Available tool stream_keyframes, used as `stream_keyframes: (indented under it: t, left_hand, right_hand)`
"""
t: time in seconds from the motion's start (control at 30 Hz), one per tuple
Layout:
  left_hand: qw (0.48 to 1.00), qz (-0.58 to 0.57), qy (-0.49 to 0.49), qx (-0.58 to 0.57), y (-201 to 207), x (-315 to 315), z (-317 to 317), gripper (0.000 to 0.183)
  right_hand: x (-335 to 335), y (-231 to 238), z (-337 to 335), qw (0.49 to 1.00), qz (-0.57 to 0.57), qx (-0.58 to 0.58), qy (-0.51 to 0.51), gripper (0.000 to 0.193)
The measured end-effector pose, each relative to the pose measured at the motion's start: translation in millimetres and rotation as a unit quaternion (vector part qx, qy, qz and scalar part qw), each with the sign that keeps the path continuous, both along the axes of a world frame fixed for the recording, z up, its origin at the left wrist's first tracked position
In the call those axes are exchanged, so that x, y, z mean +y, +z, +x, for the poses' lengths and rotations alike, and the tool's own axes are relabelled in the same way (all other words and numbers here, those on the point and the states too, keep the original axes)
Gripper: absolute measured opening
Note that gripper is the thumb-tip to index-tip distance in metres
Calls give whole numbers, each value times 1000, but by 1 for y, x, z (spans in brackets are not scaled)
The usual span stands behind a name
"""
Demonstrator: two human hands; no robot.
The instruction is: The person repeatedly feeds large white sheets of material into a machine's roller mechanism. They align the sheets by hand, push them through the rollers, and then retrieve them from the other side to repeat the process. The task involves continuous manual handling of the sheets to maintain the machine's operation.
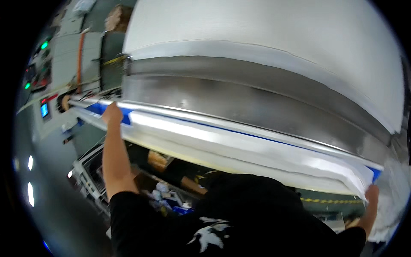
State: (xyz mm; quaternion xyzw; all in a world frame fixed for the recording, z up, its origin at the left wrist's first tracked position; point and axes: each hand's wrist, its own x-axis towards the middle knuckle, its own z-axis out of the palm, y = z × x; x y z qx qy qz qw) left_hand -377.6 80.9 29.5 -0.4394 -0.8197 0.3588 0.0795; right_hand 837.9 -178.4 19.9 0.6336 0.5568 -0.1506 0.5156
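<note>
A long white sheet (222, 139) hangs in folds across the front of a machine, below a pale metal bar (239, 128). Blue material (125, 116) shows beyond the sheet's left end, and a blue patch (375, 172) shows at its right end. My left hand (112, 115) is closed against the blue material near the bar's left end; what its fingers hold is hidden. Far to the right, my right hand (372, 195) is closed on the sheet's corner. My arms are spread wide.
Behind the bar lies a broad grey metal surface (239, 103), with a large white sheet of material (265, 25) beyond it. At left stands a control box (44, 109) with a lit blue display. Below are a cart frame (92, 171), a carton (158, 159) and loose packages (169, 197).
</note>
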Motion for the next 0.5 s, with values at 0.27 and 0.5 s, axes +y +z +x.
stream_keyframes:
  t: [0.27, 0.5]
  left_hand:
    - [970, 20, -121, -212, -68, -12, 118, 32]
    - [949, 75, -139, -272, -53, -19, 195, 26]
  right_hand:
    - [25, 28, -51, 987, 15, -6, -158, 48]
    - [47, 18, -70, 985, 68, 14, -156, 34]
